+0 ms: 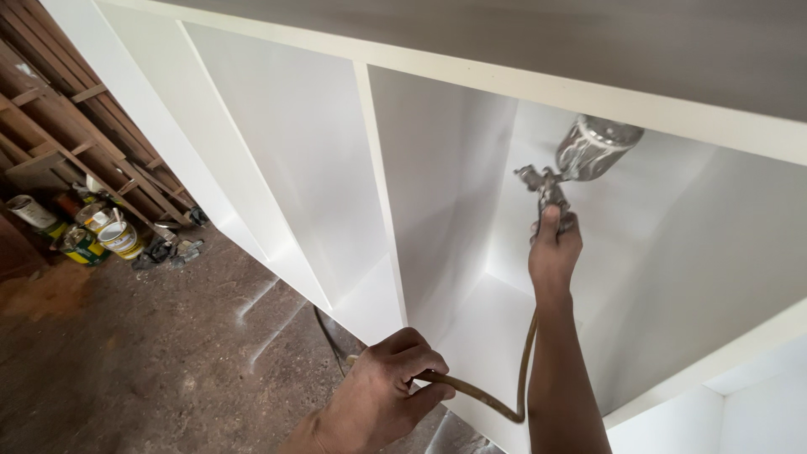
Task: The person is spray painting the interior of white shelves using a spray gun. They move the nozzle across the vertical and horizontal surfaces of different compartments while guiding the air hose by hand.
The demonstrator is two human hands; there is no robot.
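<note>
Inside smooth white cabinet (pixel 437 176), hands grip metal spray gun (pixel 572 164), rubbery hose (pixel 496 403).

Spray gun (pixel 565 172) sat inside the cabinet's (pixel 437 71) right compartment, right hand (pixel 553 250) below it. Hose (pixel 504 395) ran down to left hand (pixel 388 382) in front. Paint cans (pixel 92 235) stood far left on floor (pixel 151 353).

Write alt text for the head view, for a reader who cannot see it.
A person's right hand holds a metal spray gun inside a compartment of a white cabinet, while the left hand grips its hose. Paint cans stand on the dirty floor at left.
</note>
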